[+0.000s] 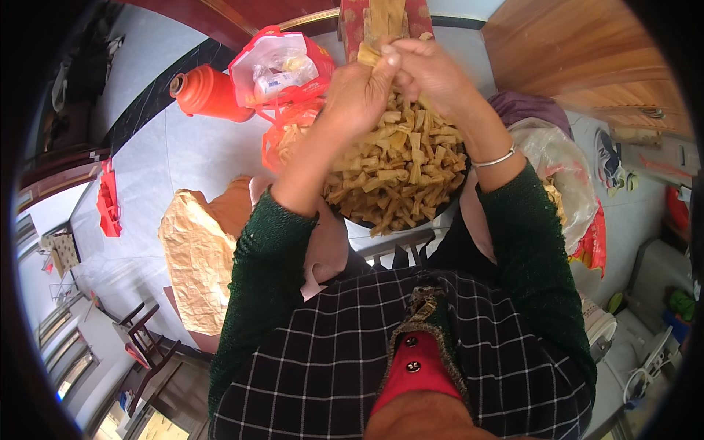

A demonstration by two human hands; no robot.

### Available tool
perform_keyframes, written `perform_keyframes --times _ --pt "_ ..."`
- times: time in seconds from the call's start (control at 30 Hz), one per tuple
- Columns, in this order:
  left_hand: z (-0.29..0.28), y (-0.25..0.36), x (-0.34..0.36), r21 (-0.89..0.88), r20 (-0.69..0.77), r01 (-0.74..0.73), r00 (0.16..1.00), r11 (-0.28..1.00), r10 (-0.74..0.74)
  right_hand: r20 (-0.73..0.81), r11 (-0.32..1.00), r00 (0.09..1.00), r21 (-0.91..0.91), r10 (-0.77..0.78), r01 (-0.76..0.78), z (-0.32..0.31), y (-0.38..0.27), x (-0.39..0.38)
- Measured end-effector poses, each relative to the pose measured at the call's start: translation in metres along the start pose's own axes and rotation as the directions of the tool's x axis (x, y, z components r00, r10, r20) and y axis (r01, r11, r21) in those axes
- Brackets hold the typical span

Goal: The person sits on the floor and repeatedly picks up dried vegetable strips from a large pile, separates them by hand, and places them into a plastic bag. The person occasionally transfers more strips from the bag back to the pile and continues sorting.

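Both of my hands meet above a heap of short yellowish-brown knotted strips (396, 165), near its far edge. My left hand (361, 92) is closed, thumb upward, on a yellowish-brown strip (369, 54). Beside it my right hand (429, 72), slightly blurred, pinches at the same strip, with its fingertips against my left thumb. The heap fills a dark round container (466, 178) in front of my knees; only part of its rim shows. Just beyond my hands, longer flat strips (387, 18) of similar colour lie on a red patterned surface (352, 13).
Left of the heap stand a red bag (319, 62) holding clear plastic packages and an orange flask (213, 94). Crumpled brown paper (194, 257) lies near my left elbow. A clear plastic bag (561, 165) sits at the right, close to a wooden cabinet (587, 55).
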State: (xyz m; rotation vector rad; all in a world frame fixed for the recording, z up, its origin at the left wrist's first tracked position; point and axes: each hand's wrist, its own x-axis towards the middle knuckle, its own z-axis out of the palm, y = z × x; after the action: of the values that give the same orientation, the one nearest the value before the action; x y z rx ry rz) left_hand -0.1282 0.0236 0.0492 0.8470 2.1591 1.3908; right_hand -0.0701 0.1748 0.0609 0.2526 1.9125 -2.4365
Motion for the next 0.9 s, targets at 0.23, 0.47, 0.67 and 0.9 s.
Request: perform_keyframes --times 0.23,0.47,0.67,0.9 --pt "-0.034 0.01 0.022 -0.975 -0.175 -0.18 0.983 0.128 0.056 0.319 0.979 0.938 0.105 0.134 -0.175 0.017 -0.018 -0.015" --pt "-0.027 0.024 0.02 0.012 -0.728 -0.757 0.441 0.653 0.526 0.296 0.992 0.954 0.097 0.052 -0.084 0.019 -0.034 -0.021" --pt "-0.002 0.019 0.007 0.134 -0.615 -0.607 0.568 0.783 0.546 0.214 0.978 0.96 0.141 -0.182 0.154 0.025 -0.034 -0.029" --pt "0.01 0.032 -0.004 -0.868 -0.081 -0.072 0.997 0.491 0.002 0.103 0.352 0.749 -0.835 -0.654 0.422 0.017 -0.006 -0.017"
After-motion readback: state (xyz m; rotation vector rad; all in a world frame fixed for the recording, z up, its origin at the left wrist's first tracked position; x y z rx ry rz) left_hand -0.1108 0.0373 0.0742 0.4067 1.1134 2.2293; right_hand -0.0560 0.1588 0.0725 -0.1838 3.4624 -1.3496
